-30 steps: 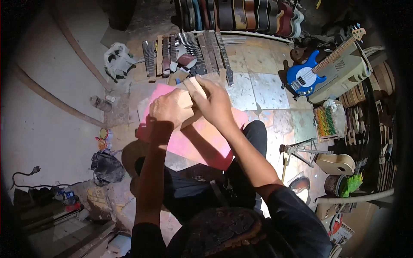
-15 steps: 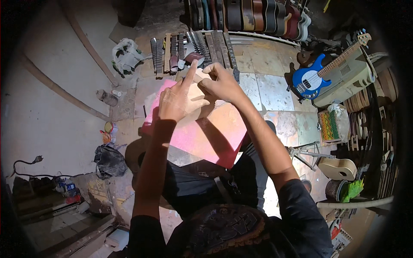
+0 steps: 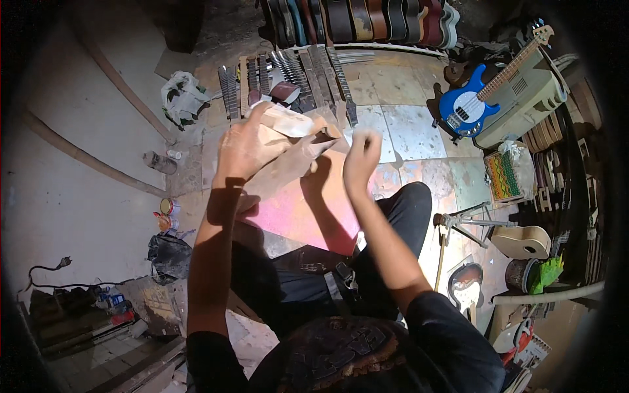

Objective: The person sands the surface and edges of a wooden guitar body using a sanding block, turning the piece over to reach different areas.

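Note:
My left hand (image 3: 239, 149) grips a pale wooden piece (image 3: 278, 171), which is tilted, with a curved edge and a dark notch at its right end. Its exact kind I cannot make out. To the right of it, apart from the wood, my right hand (image 3: 362, 160) is raised with curled fingers, slightly blurred. A small whitish patch shows at those fingers, but what they hold is unclear. Below both hands, a pink and orange board (image 3: 314, 213) lies across my lap, with shadows falling over it.
Several fretted guitar necks (image 3: 288, 75) lie on the tiled floor ahead, with a maroon curved piece (image 3: 285, 92) on them. Guitar bodies (image 3: 367, 19) stand in a far rack. At right are a blue bass guitar (image 3: 468, 108), a metal stand (image 3: 462, 226) and a pale guitar body (image 3: 522, 242).
The wooden piece has turned and tilted up in my left hand, which moved left. My right hand has come off it, moving right and down. The view has shifted slightly.

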`<state>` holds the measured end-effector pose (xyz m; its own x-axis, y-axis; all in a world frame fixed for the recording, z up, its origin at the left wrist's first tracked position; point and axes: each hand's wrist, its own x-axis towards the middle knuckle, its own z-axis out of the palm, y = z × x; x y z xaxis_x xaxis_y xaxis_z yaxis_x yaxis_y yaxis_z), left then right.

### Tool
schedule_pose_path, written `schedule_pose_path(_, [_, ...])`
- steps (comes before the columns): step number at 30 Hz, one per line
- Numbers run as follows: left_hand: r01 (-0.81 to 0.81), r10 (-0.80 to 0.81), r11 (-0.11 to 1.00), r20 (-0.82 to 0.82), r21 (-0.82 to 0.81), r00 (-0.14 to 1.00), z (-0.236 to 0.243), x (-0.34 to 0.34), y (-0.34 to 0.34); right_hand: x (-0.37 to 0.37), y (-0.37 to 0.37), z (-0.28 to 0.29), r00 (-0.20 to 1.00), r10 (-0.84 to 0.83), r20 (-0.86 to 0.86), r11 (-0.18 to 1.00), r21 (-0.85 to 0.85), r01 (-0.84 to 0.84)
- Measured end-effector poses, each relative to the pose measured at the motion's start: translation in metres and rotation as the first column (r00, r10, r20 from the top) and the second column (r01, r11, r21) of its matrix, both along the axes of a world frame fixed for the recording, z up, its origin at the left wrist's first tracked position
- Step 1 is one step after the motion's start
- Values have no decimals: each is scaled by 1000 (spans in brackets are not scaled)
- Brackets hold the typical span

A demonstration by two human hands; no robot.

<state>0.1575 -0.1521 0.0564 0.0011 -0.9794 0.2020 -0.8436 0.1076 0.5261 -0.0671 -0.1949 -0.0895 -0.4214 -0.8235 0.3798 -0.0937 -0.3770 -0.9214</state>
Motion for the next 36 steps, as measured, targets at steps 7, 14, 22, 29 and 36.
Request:
schedule_pose_path(7, [-189, 189, 982, 143, -10, 972, 7, 32, 3, 45, 167, -126, 121, 850, -513, 526, 819, -227])
schedule_pose_path(14, [-313, 326, 944, 157, -102, 932, 23, 66, 20, 53, 168, -168, -223, 636, -739, 713, 673, -196])
schedule_pose_path(22, [-418, 447, 892, 193, -172, 873, 61, 85, 49, 28, 111, -141, -39, 788, -614, 605, 786, -126])
schedule_pose_path(29, [-431, 476, 872, 198, -231, 857, 85, 90, 64, -71, -77, -123, 442, 613, -655, 754, 651, -81])
schedule_pose_path(36, [-342, 379, 909, 129, -238, 916, 87, 88, 61, -191, -192, -207, 638, 379, -671, 786, 597, 161])
